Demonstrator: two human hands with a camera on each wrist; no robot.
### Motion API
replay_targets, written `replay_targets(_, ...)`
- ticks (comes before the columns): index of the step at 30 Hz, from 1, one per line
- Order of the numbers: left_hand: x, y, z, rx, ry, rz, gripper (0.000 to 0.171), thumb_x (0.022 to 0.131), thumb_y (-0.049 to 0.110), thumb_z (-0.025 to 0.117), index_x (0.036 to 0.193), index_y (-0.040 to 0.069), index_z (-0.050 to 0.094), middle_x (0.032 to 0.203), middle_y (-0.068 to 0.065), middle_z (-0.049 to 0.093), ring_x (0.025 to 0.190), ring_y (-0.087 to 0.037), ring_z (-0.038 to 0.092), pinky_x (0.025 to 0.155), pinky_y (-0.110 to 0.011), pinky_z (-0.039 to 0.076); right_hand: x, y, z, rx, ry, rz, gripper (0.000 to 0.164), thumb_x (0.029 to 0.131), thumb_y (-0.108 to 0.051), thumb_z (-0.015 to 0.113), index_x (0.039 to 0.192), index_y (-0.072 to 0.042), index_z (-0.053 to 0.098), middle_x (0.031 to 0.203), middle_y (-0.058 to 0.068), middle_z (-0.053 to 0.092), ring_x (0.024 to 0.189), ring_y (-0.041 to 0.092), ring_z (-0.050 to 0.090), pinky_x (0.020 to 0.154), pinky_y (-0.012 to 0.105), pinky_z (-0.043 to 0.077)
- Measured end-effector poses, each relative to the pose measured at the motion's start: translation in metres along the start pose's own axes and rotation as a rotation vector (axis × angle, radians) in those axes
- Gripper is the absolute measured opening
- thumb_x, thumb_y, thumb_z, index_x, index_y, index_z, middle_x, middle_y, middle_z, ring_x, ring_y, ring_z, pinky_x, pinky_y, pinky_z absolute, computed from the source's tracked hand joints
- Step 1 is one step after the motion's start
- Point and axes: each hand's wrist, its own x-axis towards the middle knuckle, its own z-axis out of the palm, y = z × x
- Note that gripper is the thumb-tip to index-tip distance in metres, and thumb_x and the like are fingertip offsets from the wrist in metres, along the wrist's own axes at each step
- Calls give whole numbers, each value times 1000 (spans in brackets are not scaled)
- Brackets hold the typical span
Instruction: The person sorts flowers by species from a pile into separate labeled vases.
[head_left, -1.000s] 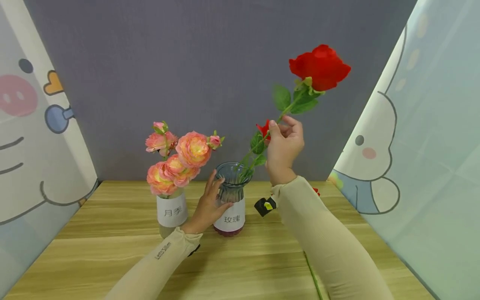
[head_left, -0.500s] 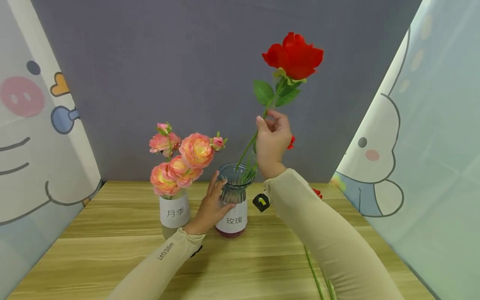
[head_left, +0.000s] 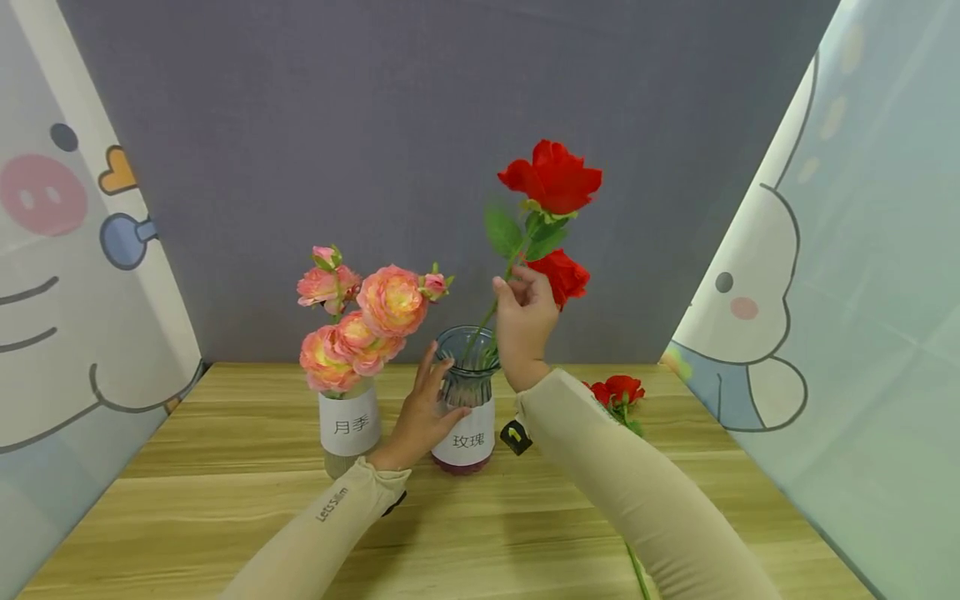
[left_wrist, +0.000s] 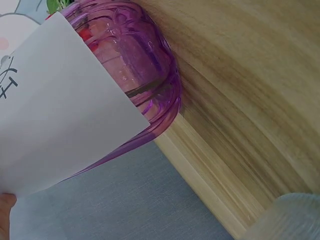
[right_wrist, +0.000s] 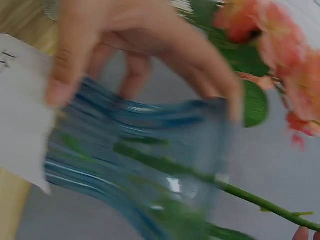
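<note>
My left hand (head_left: 420,417) grips the neck of a blue-to-purple glass vase (head_left: 467,389), thumb in front and fingers round the side. My right hand (head_left: 527,329) pinches the stem of a red rose (head_left: 553,179) above the vase mouth. In the right wrist view the cut end of its green stem (right_wrist: 150,161) is inside the blue glass, short of the base. A second red rose (head_left: 561,279) leans out of the vase, partly behind the right hand. The left wrist view shows the vase's purple base (left_wrist: 142,65) and white paper label (left_wrist: 65,110).
Left of this vase stands a labelled vase (head_left: 349,425) of pink-orange flowers (head_left: 390,300), close to my left wrist. More red roses (head_left: 621,389) lie on the wooden table (head_left: 225,500) at the right, partly under my right forearm. A grey panel (head_left: 375,125) rises behind.
My right hand has moved left, then down, bringing the rose upright and its stem deeper into the vase. The second rose has come into view behind the hand. My left hand stays on the vase.
</note>
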Motion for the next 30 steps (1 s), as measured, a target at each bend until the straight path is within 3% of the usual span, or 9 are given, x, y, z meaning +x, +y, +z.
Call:
replay_targets(5,-2,0,-1,-7,5,-7,84,70,-4,82,137,5,32,150,-30,14,110,-43,53,65,-37,49,-17,19,-3,-36,-45,29,18,87,0,68,103,6,62,81,18,63,67,20,55,61,24,44)
replay_targets(12,-3,-1,-1,-26,-6,-21,83,72,-5,80,138,3,31,151,-29,13,117,-47,48,70,-42,52,-32,36,-12,-121,-172,63,20,87,-1,68,105,7,67,90,19,69,78,31,65,67,34,53)
replay_targets(20,-1,2,-3,-17,-7,-32,82,72,-4,81,138,3,33,150,-31,13,113,-44,52,69,-41,52,-34,45,-19,-213,-261,105,22,86,-5,71,105,5,71,93,16,72,81,28,67,70,41,55)
replay_targets(26,-1,-1,-1,-22,0,0,85,71,-6,80,139,5,31,151,-29,12,112,-46,51,67,-41,51,-33,49,-30,-324,-288,-42,16,83,-4,73,97,3,74,89,14,72,77,26,67,66,39,56)
replay_targets(30,0,-3,0,-24,13,38,88,73,-4,80,143,10,29,155,-21,11,113,-46,50,69,-39,53,-31,57,-43,-326,-277,-156,14,81,-1,74,95,4,74,87,15,71,73,27,67,63,38,55)
